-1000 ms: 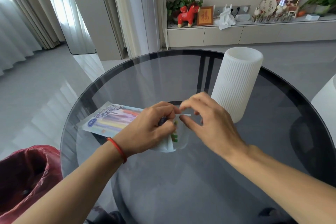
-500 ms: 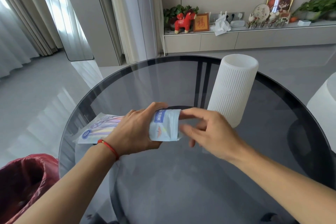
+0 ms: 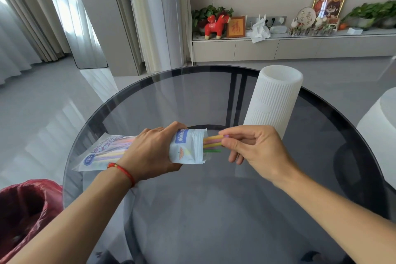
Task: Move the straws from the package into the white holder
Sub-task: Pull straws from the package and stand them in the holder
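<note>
My left hand point(image 3: 150, 152) grips the straw package point(image 3: 186, 147), a pale plastic bag lying sideways just above the round glass table point(image 3: 214, 210), its open mouth facing right. Several coloured straws point(image 3: 212, 143) stick out of that mouth. My right hand point(image 3: 255, 148) pinches the ends of the straws with thumb and fingers. The white ribbed holder point(image 3: 272, 103) stands upright behind my right hand, open at the top, with nothing visible inside it.
A red bin bag point(image 3: 23, 210) sits low at the left beside the table. A white rounded object point(image 3: 379, 135) stands at the table's right edge. A low cabinet point(image 3: 278, 47) with ornaments runs along the far wall.
The package was being opened at its end, then my left hand lifted and turned it. Straw ends now poke out and my right hand has taken hold of them.
</note>
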Demonstrator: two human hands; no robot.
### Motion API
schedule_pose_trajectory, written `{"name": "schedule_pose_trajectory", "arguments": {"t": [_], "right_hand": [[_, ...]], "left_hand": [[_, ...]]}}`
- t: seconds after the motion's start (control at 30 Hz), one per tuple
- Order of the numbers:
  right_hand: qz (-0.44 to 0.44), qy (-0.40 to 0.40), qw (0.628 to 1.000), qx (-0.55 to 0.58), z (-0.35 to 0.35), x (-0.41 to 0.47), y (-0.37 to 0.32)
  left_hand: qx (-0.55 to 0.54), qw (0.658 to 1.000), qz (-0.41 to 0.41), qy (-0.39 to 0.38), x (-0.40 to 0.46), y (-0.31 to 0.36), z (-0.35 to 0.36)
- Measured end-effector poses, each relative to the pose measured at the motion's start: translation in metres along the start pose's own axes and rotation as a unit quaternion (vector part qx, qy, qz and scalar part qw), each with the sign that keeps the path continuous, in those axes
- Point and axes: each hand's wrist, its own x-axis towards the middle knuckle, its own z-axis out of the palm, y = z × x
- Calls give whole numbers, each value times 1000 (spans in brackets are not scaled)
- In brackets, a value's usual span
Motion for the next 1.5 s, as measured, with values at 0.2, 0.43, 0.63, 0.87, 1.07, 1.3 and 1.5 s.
{"name": "schedule_pose_trajectory", "arguments": {"t": [0.2, 0.43, 0.63, 0.87, 1.07, 1.3, 1.5], "right_hand": [[-20, 33, 999, -22, -12, -3, -4], [10, 68, 998, 2, 4, -24, -10], [16, 191, 975, 114, -16, -33, -31], [131, 113, 923, 345, 11, -53, -32], [119, 203, 951, 200, -1, -49, -29], [9, 235, 967, -94, -77, -46, -73], [-1, 151, 921, -360, -69, -32, -117]], "left_hand": [[-3, 1000, -16, 3, 0, -7, -3], [2, 1000, 24, -1, -3, 3, -3], [-6, 1000, 9, -28, -6, 0, -11], [-8, 999, 45, -17, -8, 24, -3], [41, 998, 33, -30, -12, 28, 8], [85, 993, -5, -80, -14, 19, 19], [84, 994, 7, -74, -14, 28, 21]]}}
